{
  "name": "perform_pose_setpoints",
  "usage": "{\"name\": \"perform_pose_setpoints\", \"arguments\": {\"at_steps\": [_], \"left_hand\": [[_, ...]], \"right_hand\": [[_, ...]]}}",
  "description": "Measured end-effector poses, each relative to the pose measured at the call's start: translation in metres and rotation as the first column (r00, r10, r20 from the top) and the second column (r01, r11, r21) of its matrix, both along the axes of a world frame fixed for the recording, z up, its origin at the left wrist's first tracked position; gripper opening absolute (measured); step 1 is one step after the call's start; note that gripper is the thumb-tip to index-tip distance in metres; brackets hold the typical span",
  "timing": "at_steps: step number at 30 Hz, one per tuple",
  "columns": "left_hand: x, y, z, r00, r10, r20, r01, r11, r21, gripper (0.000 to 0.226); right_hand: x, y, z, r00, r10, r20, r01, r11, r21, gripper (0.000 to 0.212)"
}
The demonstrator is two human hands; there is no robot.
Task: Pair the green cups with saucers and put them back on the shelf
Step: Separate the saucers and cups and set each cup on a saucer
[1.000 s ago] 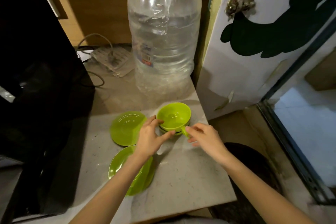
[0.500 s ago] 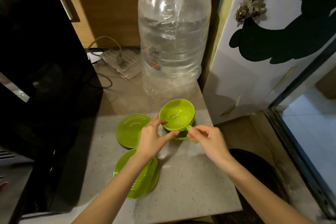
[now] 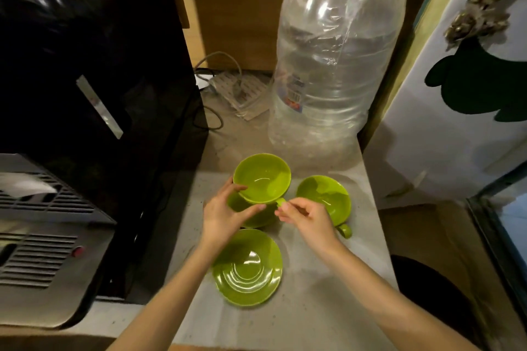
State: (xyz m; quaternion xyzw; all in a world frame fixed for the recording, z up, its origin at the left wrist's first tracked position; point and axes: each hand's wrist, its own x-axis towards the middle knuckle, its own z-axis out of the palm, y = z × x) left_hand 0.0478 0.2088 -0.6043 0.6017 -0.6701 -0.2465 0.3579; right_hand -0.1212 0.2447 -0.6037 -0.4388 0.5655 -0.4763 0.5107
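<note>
A green cup (image 3: 262,178) is held just over a green saucer (image 3: 258,218), mostly hidden under it. My left hand (image 3: 222,215) grips the cup's left rim and side. My right hand (image 3: 306,218) pinches the cup's handle at its right. A second green cup (image 3: 328,198) stands on the counter to the right, partly behind my right hand, handle toward me. Another green saucer (image 3: 248,266) lies bare nearer to me, below my hands.
A large clear water bottle (image 3: 333,60) stands right behind the cups. A black appliance (image 3: 94,88) and a grey vented unit (image 3: 42,236) fill the left. The grey counter (image 3: 313,308) ends at the right above a dark bin (image 3: 427,288). Cables lie at the back.
The top cup has been lifted off the second cup and carried left over the far saucer, both hands still on it. The lower cup now stands alone on the right.
</note>
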Motion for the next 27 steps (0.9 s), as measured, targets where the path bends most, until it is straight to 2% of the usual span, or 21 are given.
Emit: {"name": "perform_pose_setpoints", "arguments": {"at_steps": [5, 11, 22, 27], "left_hand": [[0.016, 0.001, -0.017, 1.0, 0.026, -0.003, -0.026, 1.0, 0.005, 0.052], [0.019, 0.003, -0.024, 1.0, -0.011, 0.013, 0.011, 1.0, -0.003, 0.051], [0.017, 0.009, -0.024, 0.998, -0.023, 0.055, 0.023, 1.0, -0.008, 0.052], [0.016, 0.011, -0.023, 0.997, -0.014, 0.071, 0.014, 1.0, 0.0, 0.054]], "right_hand": [[0.014, -0.001, -0.017, 0.999, 0.037, 0.008, -0.037, 0.996, 0.082, 0.014], [0.016, -0.002, -0.026, 0.995, 0.054, -0.078, -0.044, 0.992, 0.122, 0.016], [0.015, 0.005, -0.022, 0.954, 0.059, -0.295, -0.04, 0.997, 0.069, 0.021], [0.013, 0.007, -0.017, 0.941, 0.09, -0.325, -0.073, 0.995, 0.063, 0.022]]}}
